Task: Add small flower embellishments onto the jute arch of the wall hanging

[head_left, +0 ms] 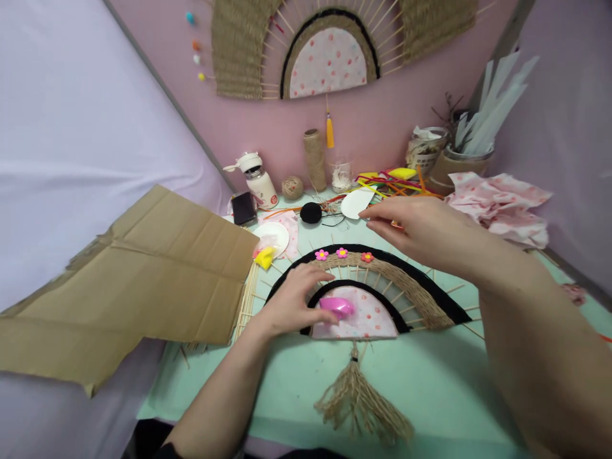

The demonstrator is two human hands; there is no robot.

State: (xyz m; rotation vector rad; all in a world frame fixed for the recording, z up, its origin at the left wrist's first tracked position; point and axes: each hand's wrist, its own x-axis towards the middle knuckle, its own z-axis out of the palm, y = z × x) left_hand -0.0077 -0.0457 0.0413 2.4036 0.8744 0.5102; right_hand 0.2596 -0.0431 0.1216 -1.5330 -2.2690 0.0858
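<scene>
Pinching something mostly hidden, the right hand (411, 226) hovers; the left hand (299, 299) lies spread on the fan (421, 299).

**Crowded back, open front**

Bare green counter (454, 382) lies open in front — only the jute tassel (358, 401) interrupts it. The half-round fan (421, 293) fills the middle; a cardboard sheet (143, 274) blocks the left, crumpled fabric (502, 204) the right, and jars, twine and sticks crowd the back wall.

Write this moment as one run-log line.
left hand: rests on fan craft by pink object | right hand: pinches small item over fan | flowers: three on weave
</scene>
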